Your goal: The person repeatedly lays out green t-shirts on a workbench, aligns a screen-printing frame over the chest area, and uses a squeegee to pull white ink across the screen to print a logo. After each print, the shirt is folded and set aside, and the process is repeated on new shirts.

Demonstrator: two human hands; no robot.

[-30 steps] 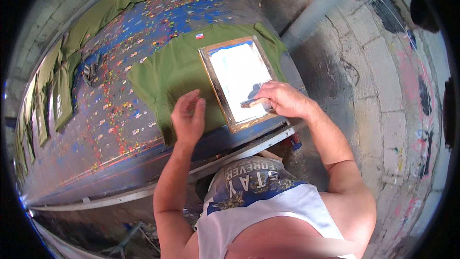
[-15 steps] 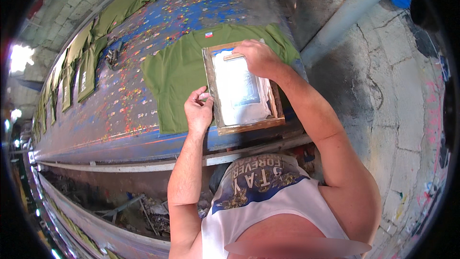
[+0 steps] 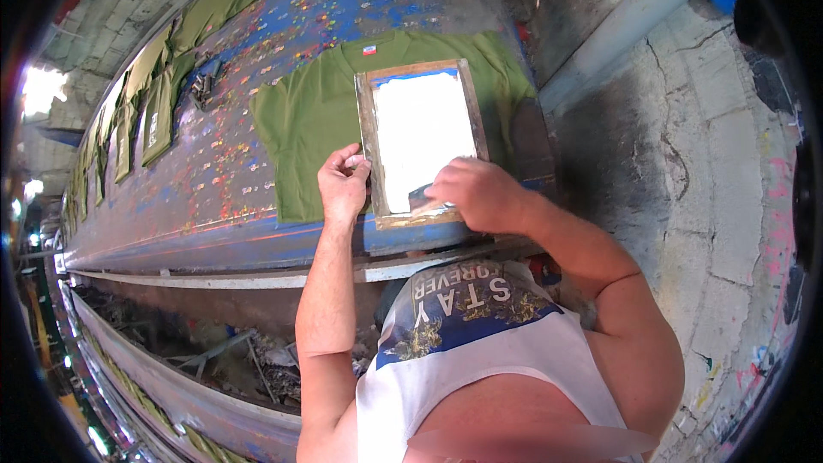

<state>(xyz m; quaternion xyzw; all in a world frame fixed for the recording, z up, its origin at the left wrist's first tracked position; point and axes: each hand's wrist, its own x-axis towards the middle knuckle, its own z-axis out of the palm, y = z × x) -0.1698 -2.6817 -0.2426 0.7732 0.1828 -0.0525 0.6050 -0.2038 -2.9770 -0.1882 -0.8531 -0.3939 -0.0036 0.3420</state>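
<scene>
A wooden-framed printing screen [image 3: 422, 125] with white ink lies over an olive-green T-shirt [image 3: 313, 120] on the paint-spotted table. My left hand [image 3: 345, 183] grips the screen's left edge with fingers curled. My right hand [image 3: 480, 195] is closed on a squeegee [image 3: 424, 198] near the screen's lower end; its blade is partly hidden by my fingers and blurred.
More olive shirts [image 3: 159, 116] lie along the table's [image 3: 171, 231] far left edge, beside a dark bundle [image 3: 203, 81]. A grey rail [image 3: 249, 280] runs along the near edge. A pale post [image 3: 626, 26] and a block wall [image 3: 699, 163] stand at the right.
My left hand has moved up to the screen's edge from just left of it. My right hand went up to the screen's top, then back down to its lower end with the squeegee.
</scene>
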